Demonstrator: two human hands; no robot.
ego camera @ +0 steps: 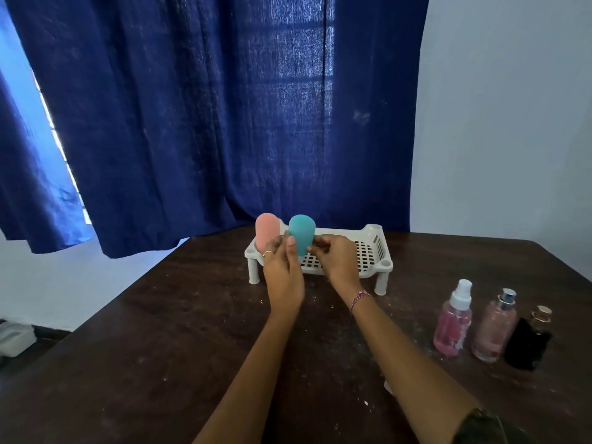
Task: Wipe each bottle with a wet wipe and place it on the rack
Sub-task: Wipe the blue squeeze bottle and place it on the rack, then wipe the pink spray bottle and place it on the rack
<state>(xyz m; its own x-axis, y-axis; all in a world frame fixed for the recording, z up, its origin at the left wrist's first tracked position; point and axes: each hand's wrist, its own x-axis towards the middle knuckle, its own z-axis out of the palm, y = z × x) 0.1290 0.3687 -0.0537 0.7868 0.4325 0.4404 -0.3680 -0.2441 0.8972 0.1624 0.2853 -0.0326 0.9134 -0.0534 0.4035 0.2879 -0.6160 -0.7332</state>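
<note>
Together, the left hand (pixel 282 270) and right hand (pixel 336 261) gripped the teal bottle (pixel 301 237), fingers curled against its sides, upright at the left part of the rack (pixel 373 248). A pink bottle (pixel 267 233) stood just beside it at the rack's left end. A spray bottle (pixel 453 318), a perfume bottle (pixel 495 328) and a black bottle (pixel 527 344) stood on the table (pixel 160 315), well apart to the right.

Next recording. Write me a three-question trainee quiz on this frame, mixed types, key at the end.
1. True or false: the pink bottle stands at the left end of the rack.
2. What do the left hand and right hand hold together? A) an orange bottle B) the teal bottle C) a cloth
3. Fill in: ___ bottles stand on the table to the right of the rack.
Key: 1 true; 2 B; 3 three (spray bottle, silver-capped bottle, black bottle).
</note>
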